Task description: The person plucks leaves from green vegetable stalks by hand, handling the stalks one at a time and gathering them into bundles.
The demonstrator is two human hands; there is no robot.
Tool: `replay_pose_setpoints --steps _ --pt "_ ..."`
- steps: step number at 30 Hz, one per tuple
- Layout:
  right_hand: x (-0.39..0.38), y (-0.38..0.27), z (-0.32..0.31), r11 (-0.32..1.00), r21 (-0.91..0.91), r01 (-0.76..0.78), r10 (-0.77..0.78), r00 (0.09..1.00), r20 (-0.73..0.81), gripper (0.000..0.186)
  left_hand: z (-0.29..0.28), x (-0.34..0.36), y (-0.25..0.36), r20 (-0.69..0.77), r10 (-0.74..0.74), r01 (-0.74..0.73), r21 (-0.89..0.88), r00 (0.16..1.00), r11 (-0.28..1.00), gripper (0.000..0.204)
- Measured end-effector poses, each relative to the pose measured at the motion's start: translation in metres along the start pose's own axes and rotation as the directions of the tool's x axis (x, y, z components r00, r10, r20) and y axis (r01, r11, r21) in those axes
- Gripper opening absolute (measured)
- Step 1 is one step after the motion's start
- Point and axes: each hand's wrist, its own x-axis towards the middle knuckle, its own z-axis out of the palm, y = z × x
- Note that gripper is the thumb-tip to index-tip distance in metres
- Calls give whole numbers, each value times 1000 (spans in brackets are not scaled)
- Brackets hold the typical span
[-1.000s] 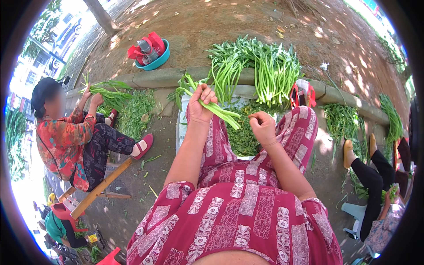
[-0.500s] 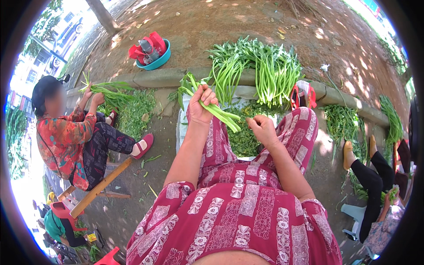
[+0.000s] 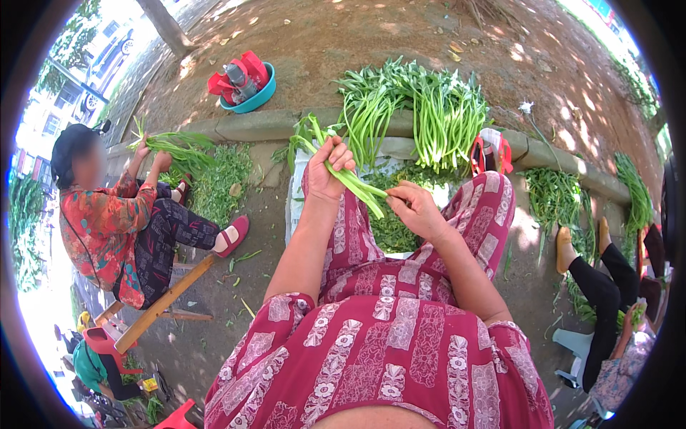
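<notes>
In my left hand [image 3: 329,168] is a small bunch of long green vegetable stems [image 3: 363,190], gripped in closed fingers. The leafy ends stick out beyond the hand and the cut ends slant down to the right. My right hand [image 3: 418,210] pinches the tip of one stem at that lower end, with thumb and forefinger together. Just beyond my knees, more long stems with leaves lie in two bundles [image 3: 447,125] over the kerb. Loose leaf scraps [image 3: 389,233] cover the ground sheet between my legs.
A teal basin [image 3: 261,96] holding red things and a grey bottle stands on the soil beyond the kerb [image 3: 261,126]. At left, a seated person [image 3: 107,214] handles greens beside a leaf heap [image 3: 227,179]. Another person's legs [image 3: 600,293] extend in at right, near piled greens [image 3: 554,200].
My right hand has moved slightly left and now meets the stem ends. The left hand keeps its grip in nearly the same place.
</notes>
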Motion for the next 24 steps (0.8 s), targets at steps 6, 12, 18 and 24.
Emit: replay_pose_setpoints --steps 6,12,18,24 --pt "0 -3 -1 999 -32 43 -43 999 -8 14 0 1 0 -30 -40 40 17 999 999 19" --pt "0 -1 0 997 -50 54 -53 998 25 11 2 1 0 -55 -59 61 41 997 997 20" --pt "-7 4 10 999 14 36 -37 997 62 10 3 0 0 -75 -64 70 85 995 994 21" --pt "-4 -2 14 989 -119 92 -84 994 75 12 3 0 2 -48 -73 77 86 996 993 19"
